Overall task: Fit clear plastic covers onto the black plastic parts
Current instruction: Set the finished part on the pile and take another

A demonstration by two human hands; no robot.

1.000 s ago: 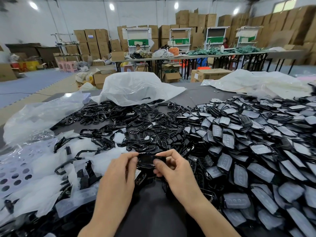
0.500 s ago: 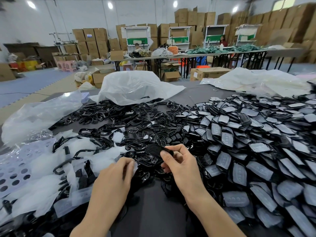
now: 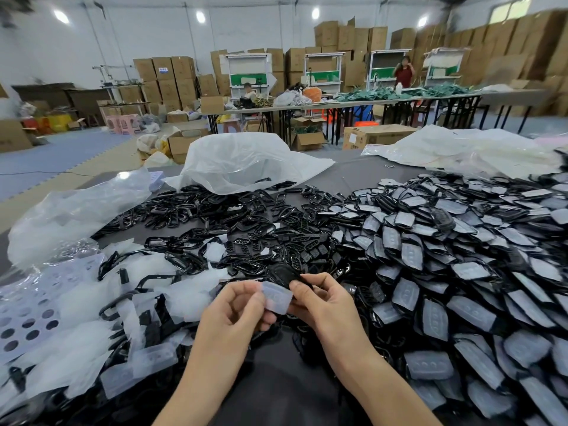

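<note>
— Left grip (image 3: 238, 307): what has it got?
— Its fingers are curled in, and thumb and forefinger pinch one small clear plastic cover (image 3: 276, 298) by the left edge.
— And the right grip (image 3: 325, 302)?
— It is curled as well, holding one black oval plastic part (image 3: 284, 275) between thumb and fingers. The part sticks out beyond the fingertips, just behind the cover.
— Do cover and part touch?
— The cover overlaps the part's near end, and both are held up between the two grips over the grey tabletop (image 3: 353, 176). Whether it is seated on the part, I cannot tell.
— What are the counts?
— Two grips, with one cover and one part in hand. The loose pieces are too many to count. A heap of black parts with clear covers on (image 3: 461, 272) fills the right side. A heap of bare black plastic frames (image 3: 215, 216) lies across the middle. Loose clear covers (image 3: 144, 364) are scattered at the near left.
— Any bags?
— I count three: a crumpled clear bag (image 3: 76, 210) at the left, a translucent white bag (image 3: 246, 161) at the far centre with its mouth towards the frames, and a flat white one (image 3: 461, 152) at the far right.
— Anything else on the left?
— One pale sheet punched with round holes (image 3: 27, 309), partly under the covers.
</note>
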